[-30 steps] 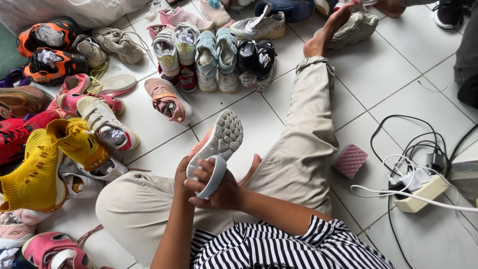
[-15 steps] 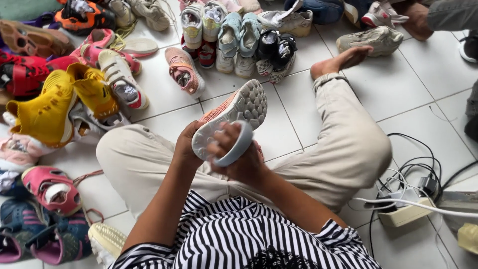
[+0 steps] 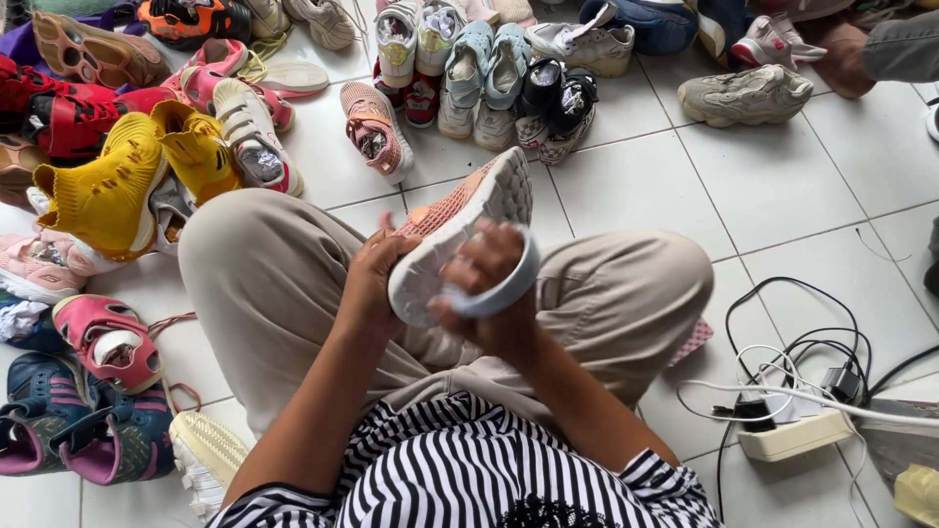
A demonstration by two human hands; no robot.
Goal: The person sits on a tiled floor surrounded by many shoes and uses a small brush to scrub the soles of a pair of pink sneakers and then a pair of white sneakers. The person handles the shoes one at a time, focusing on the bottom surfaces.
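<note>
Head view: the left hand [image 3: 370,284] grips a coral-pink sneaker [image 3: 460,230] by its side, sole up, above the lap, fingers curled around the upper. The right hand [image 3: 489,293] presses a pale curved sole strip [image 3: 499,293] against the sole's edge, fingers closed on it. The strip looks only partly seated (the heel end hides under the fingers), so pressing round the rim seems left. Heaped shoes [image 3: 108,186] crowd the left; white floor tile [image 3: 743,196] lies open ahead; a power strip [image 3: 792,435] with cables sits right.
</note>
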